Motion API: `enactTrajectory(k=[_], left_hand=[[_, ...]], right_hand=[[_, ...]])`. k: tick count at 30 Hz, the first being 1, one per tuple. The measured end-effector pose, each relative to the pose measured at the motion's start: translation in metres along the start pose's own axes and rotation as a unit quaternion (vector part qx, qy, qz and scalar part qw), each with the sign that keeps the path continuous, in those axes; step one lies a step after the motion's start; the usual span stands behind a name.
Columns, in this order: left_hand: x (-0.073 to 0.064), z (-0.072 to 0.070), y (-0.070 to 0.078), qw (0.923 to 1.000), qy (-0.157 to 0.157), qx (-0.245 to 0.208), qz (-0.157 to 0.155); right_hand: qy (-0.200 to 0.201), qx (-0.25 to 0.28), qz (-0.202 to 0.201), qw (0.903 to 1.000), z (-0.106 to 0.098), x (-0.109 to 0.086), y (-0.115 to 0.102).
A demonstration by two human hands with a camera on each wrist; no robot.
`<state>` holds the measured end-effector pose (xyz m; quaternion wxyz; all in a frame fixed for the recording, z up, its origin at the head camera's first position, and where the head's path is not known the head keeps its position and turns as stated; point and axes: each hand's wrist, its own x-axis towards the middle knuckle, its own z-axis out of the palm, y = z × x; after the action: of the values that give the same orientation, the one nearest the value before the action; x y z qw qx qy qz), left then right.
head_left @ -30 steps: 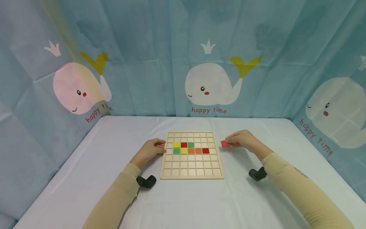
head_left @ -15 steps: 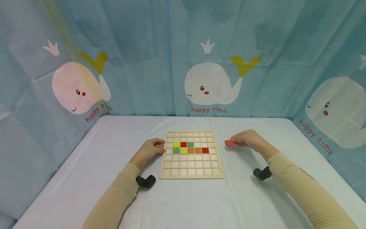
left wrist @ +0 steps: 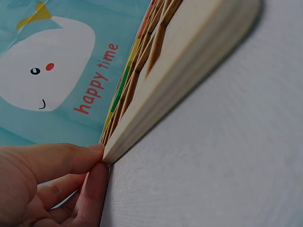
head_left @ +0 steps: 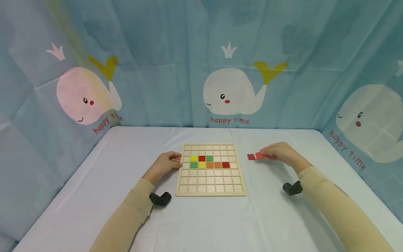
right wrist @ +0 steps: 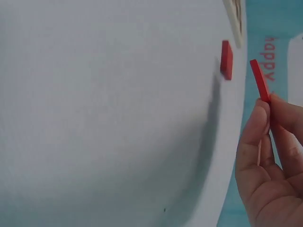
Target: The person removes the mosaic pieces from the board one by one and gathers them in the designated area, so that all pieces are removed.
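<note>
A square wooden grid board (head_left: pixel 211 189) lies on the table, with yellow, red, green and orange square tiles in two of its rows. My left hand (head_left: pixel 167 164) pinches the board's left edge; the left wrist view shows thumb and finger (left wrist: pixel 97 182) right at that pale wooden edge. To the right of the board, my right hand (head_left: pixel 277 154) holds a thin red tile (right wrist: pixel 259 79) between thumb and fingertips, raised over the table. Another red tile (head_left: pixel 251 156) rests on the cloth, between the board and the held tile.
White cloth covers the table (head_left: pixel 204 224). Behind it hangs a blue curtain (head_left: pixel 157 98) printed with whales. A black curved device (head_left: pixel 160 199) sits at the left wrist, and a similar black device (head_left: pixel 292 188) at the right.
My right hand has moved to the right, away from the board, with a red tile. A second red tile now shows separately on the cloth. My left hand stays at the board's edge.
</note>
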<state>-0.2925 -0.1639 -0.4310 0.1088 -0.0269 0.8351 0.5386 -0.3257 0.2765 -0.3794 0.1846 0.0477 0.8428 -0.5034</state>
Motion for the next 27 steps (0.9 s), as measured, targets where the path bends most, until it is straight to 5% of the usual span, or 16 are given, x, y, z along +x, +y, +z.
enactTrajectory(k=[27], left_hand=[[0.000, 0.001, 0.001, 1.0000, 0.004, 0.001, -0.003]], right_hand=[[0.025, 0.020, 0.042, 0.9986, -0.010, 0.020, 0.017]])
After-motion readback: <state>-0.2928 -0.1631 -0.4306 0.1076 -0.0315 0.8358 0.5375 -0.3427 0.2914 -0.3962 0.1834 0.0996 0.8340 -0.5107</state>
